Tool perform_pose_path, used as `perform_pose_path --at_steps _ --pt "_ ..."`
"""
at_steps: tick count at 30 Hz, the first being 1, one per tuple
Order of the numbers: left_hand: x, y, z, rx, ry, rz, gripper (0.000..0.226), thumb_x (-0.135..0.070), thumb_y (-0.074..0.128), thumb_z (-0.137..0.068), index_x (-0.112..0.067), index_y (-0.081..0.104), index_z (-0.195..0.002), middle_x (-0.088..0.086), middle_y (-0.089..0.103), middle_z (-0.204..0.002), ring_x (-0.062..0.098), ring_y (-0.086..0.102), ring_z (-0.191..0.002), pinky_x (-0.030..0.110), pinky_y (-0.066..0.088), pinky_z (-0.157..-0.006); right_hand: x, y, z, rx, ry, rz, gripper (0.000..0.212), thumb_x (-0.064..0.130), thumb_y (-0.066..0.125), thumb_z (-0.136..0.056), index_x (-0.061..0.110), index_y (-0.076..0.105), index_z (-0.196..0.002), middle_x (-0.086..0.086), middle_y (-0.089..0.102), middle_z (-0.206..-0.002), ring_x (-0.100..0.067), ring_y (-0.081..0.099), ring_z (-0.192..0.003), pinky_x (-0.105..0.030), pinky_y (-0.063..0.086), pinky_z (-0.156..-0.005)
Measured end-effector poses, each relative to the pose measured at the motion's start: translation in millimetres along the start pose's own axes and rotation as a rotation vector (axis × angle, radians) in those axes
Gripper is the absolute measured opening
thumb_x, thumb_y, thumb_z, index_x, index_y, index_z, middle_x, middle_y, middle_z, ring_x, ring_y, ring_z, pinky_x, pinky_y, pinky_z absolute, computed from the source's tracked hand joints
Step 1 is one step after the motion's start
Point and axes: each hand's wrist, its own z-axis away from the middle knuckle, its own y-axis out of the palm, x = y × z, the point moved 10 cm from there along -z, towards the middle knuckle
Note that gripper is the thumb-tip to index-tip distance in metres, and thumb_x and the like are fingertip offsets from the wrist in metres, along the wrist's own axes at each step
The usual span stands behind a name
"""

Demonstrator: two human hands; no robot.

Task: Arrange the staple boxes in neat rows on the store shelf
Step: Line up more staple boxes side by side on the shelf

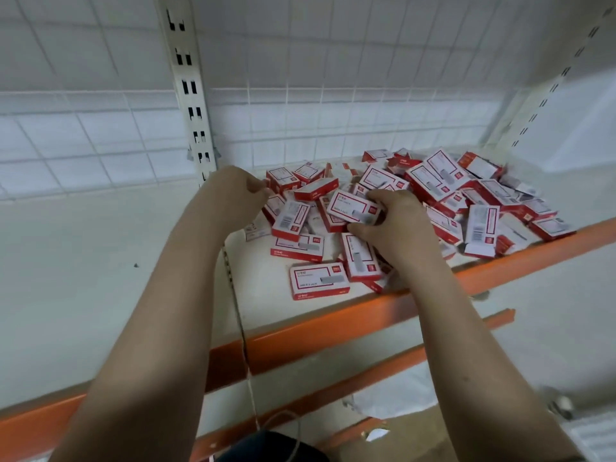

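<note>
Red-and-white staple boxes lie heaped on the right half of the shelf.
Head view: right hand pinches one box; left hand reaches the pile's left edge, grip hidden. Near-edge boxes could likely be knocked off.

Both bare forearms extended forward and up from lower frame. Left hand: wrist bent, fingers curled inward, contents of grip not discernible. Right hand: fingers and thumb curled, pinching a staple box
</note>
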Motion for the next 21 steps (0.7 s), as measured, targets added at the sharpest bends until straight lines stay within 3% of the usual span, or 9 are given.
perform_pose_path --at_steps 3,8,13,17,21 --pt "0.2 6.0 5.3 0.005 -0.030 -0.029 0.029 -0.025 0.048 -0.095 -0.016 0.065 -0.116 0.007 0.066 -0.112 0.014 0.047 -0.083 0.023 0.033 -0.074 -1.6 5.8 -7.9 0.064 0.010 -0.008 0.057 0.031 0.073 -0.076 0.017 0.054 -0.128 -0.007 0.053 -0.127 -0.021 0.051 -0.114 -0.031 0.040 -0.093" --pt "-11.7 6.7 14.1 -0.021 -0.036 -0.051 0.031 -0.024 0.047 -0.095 -0.017 0.061 -0.122 0.003 0.064 -0.119 0.011 0.049 -0.085 0.023 0.035 -0.075 5.6 5.5 -8.3 0.083 -0.092 -0.068 0.041 0.027 0.069 -0.079 0.017 0.060 -0.118 -0.002 0.058 -0.117 -0.013 0.054 -0.098 -0.021 0.038 -0.080" --pt "-17.6 18.5 17.2 -0.001 -0.033 -0.067 0.038 -0.033 0.054 -0.091 -0.022 0.056 -0.128 0.001 0.058 -0.127 0.016 0.054 -0.108 0.023 0.037 -0.082 -4.4 -6.6 -5.5 0.003 -0.094 -0.109 0.047 0.030 0.068 -0.081 0.012 0.056 -0.123 -0.004 0.055 -0.121 -0.017 0.049 -0.112 -0.018 0.031 -0.085" --pt "-18.7 39.5 24.3 0.071 -0.060 -0.130 0.059 -0.041 0.069 -0.079 -0.025 0.050 -0.132 0.000 0.052 -0.133 0.020 0.051 -0.116 0.030 0.040 -0.091 -18.6 -24.5 -4.1 -0.093 -0.094 -0.110 0.050 0.031 0.069 -0.080 0.011 0.056 -0.124 -0.004 0.057 -0.120 -0.016 0.051 -0.108 -0.018 0.034 -0.081" --pt "-18.3 47.6 30.3 0.031 -0.060 -0.170 0.067 -0.040 0.073 -0.074 -0.025 0.048 -0.134 0.003 0.046 -0.137 0.022 0.045 -0.124 0.037 0.037 -0.101 -34.7 -38.5 3.4 -0.152 -0.062 -0.125 0.051 0.034 0.067 -0.081 0.013 0.055 -0.127 -0.004 0.056 -0.122 -0.012 0.051 -0.104 -0.012 0.028 -0.074"
